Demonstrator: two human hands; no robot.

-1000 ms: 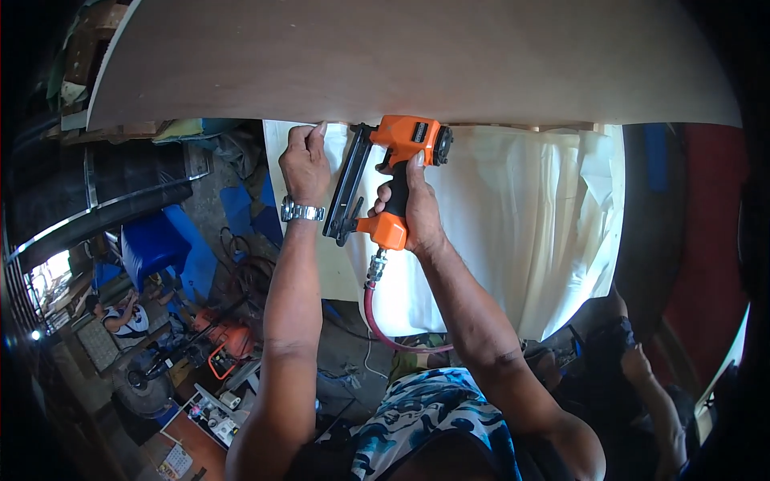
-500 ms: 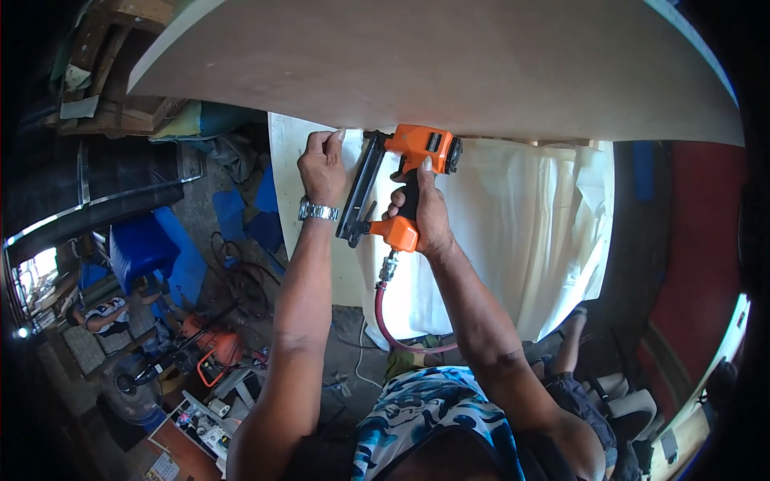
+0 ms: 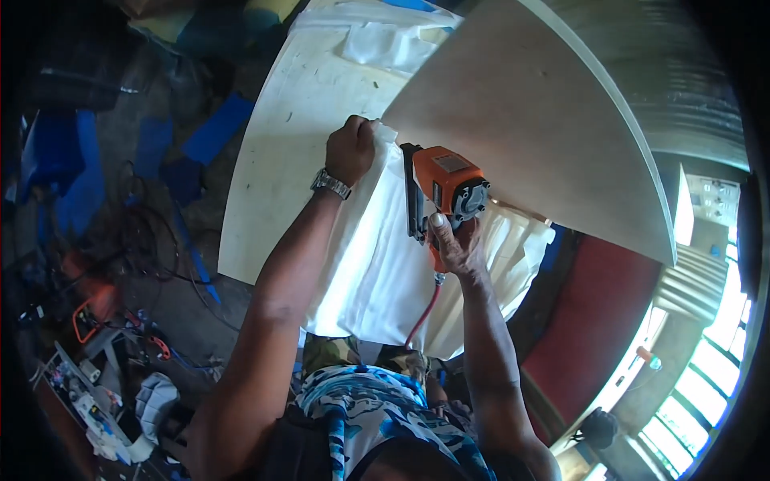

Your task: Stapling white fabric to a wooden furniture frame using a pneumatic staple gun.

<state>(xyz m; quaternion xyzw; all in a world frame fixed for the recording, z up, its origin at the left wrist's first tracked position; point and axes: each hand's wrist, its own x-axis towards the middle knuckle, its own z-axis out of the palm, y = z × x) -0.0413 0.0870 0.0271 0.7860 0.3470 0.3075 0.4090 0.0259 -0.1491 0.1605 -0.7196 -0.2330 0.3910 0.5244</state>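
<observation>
You pinched white glossy fabric (image 3: 353,276), left hand (image 3: 350,152) curled closed; right hand (image 3: 460,250) gripped orange-black pneumatic stapler (image 3: 449,175) at left hand's 4 o'clock. Clean shot needed fabric taut, stapler square, left hand clear.

We now see the brown board (image 3: 533,120) slanting across the far right instead of spanning the far side, and more of the pale panel (image 3: 277,180) lies exposed at left. The left hand (image 3: 350,152) curls more tightly beside the white cloth (image 3: 373,240); the orange nail gun (image 3: 439,167), earlier side-on, turns its round cap toward us, and bright windows (image 3: 710,369) appear at right
</observation>
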